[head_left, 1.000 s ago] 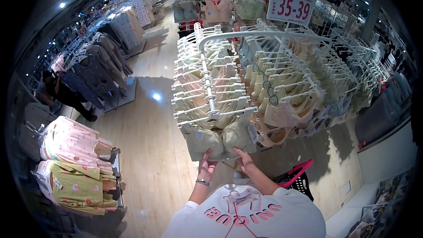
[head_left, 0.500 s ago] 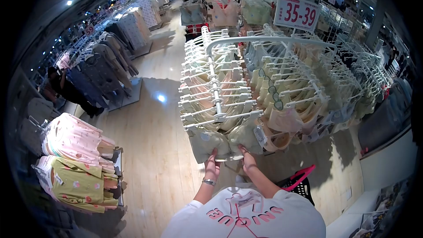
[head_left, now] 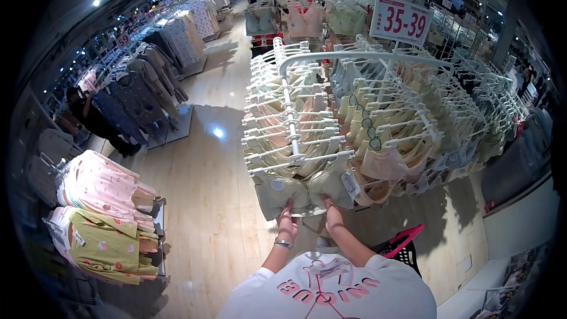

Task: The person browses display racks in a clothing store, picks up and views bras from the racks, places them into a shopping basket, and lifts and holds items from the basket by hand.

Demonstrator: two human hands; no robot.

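Note:
A pale cream-green bra (head_left: 282, 194) hangs at the front end of a white rack, clipped to a white hanger (head_left: 298, 159). My left hand (head_left: 287, 224) grips its lower edge beneath the left cup, thumb on the front. Under the other cup, my right hand (head_left: 333, 217) pinches the same edge with its thumb in front. The fingers behind the fabric are mostly hidden. A white tag (head_left: 350, 184) dangles at the bra's right side. Behind it, many similar bras line the rail (head_left: 288, 103).
A second row of bras (head_left: 384, 162) hangs to the right, below a 35-39 price sign (head_left: 400, 20). A black basket with a pink handle (head_left: 406, 241) is by my right arm. Pajama racks (head_left: 106, 248) stand left across the wood floor (head_left: 207, 201). A person (head_left: 100, 121) is at far left.
The view has shifted slightly, so the racks appear a little lower and further right. Both hands keep their hold on the bra's lower edge.

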